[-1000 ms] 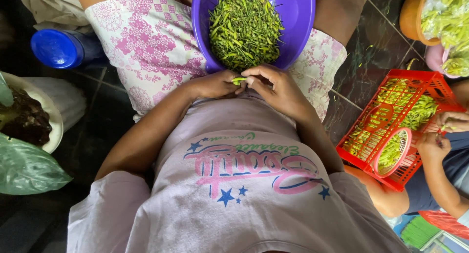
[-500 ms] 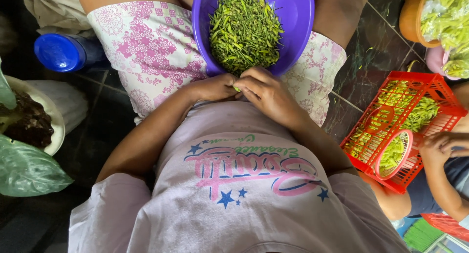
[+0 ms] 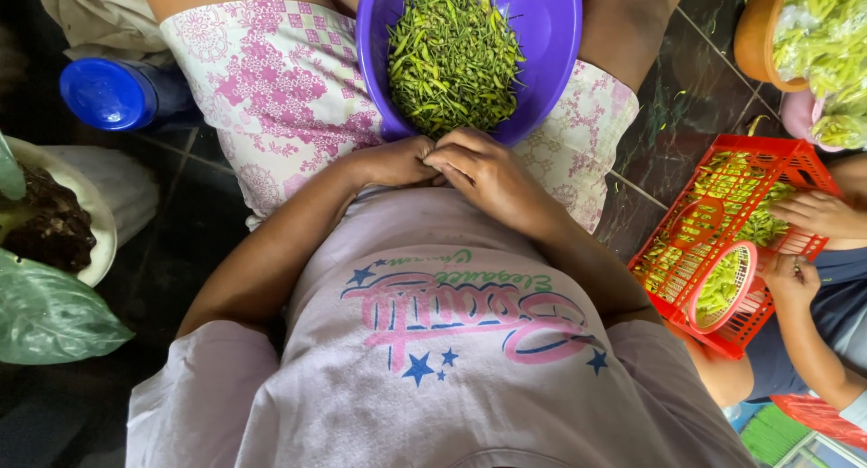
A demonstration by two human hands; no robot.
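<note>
hands: left hand (image 3: 393,163) and right hand (image 3: 483,168) curled shut, touching, maybe pinching one small pod, too hidden to tell | where: at 6 o'clock rim of purple bowl (image 3: 551,43) of green pods (image 3: 452,57) | pod pointing: cannot tell | tip: pinch gently, drop over bowl

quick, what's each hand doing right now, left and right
Left hand: curled shut at the purple bowl rim; contents hidden.
Right hand: curled shut against the left; contents hidden.

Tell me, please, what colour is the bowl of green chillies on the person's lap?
The bowl is purple, seen best in the head view.
</note>
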